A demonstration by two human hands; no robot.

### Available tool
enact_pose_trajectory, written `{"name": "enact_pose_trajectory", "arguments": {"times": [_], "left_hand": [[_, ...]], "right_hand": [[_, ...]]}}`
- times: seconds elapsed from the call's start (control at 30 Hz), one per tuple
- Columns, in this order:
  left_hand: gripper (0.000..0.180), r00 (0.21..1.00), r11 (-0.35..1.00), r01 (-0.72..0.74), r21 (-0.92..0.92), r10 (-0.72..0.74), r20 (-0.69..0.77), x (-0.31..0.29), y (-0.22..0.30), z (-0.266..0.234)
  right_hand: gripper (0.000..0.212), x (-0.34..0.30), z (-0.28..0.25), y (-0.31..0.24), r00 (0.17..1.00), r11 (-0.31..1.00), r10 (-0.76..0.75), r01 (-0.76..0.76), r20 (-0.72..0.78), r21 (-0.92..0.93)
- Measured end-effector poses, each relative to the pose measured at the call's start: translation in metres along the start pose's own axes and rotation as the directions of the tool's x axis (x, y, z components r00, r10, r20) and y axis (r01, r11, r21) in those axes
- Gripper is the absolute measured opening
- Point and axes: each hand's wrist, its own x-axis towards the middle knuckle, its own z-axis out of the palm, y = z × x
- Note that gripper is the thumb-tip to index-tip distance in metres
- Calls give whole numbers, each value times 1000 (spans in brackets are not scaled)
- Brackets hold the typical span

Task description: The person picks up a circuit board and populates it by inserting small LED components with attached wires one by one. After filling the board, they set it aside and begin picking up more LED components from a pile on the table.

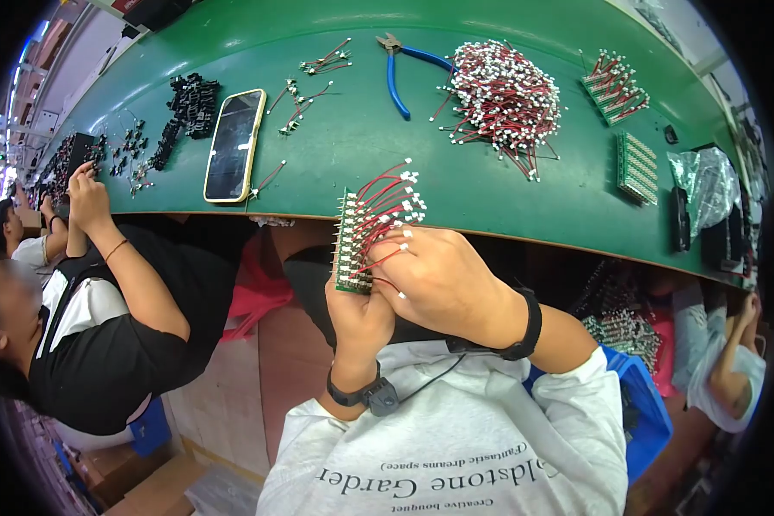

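Note:
Just off the table's front edge, my left hand (358, 327) is closed round the lower end of a green circuit board panel (345, 258). White connectors line the panel, and red wire leads (390, 199) with white plugs fan out from it to the right. Pressed against the panel's lower right side, my right hand (456, 279) has its fingers closed in a pinch. A red lead with a white plug comes out from under those fingers; the fingertips themselves are partly hidden behind the hand and wires.
On the green table (318, 176) lie a heap of red leads (507, 99), blue-handled cutters (393, 82), a phone (234, 146) and black parts (193, 103). Two more panels (636, 168) and a clear plastic bag (705, 185) are at right. A co-worker (120, 318) sits close on the left.

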Motion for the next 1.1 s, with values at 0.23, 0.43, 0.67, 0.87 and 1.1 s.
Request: {"name": "enact_pose_trajectory", "arguments": {"times": [0.23,0.43,0.67,0.87,1.1], "left_hand": [[35,1000,998,-5,-62,4,-28,0,1,2],[36,1000,1000,17,22,-16,-4,-2,1,-2],[36,999,998,-35,51,35,13,-5,0,2],[31,999,998,-32,-51,33,15,2,6,0],[27,981,998,7,-56,-17,-191,15,6,-13]], "right_hand": [[16,-7,4,-4,999,998,40,-41,-25,-53],[16,-11,4,-11,998,988,57,-60,-27,-142],[18,-11,6,-10,996,978,86,-91,-33,-186],[7,-7,-2,7,994,994,44,-53,-96,-97],[9,4,-55,103,928,868,198,-316,-315,-383]]}}
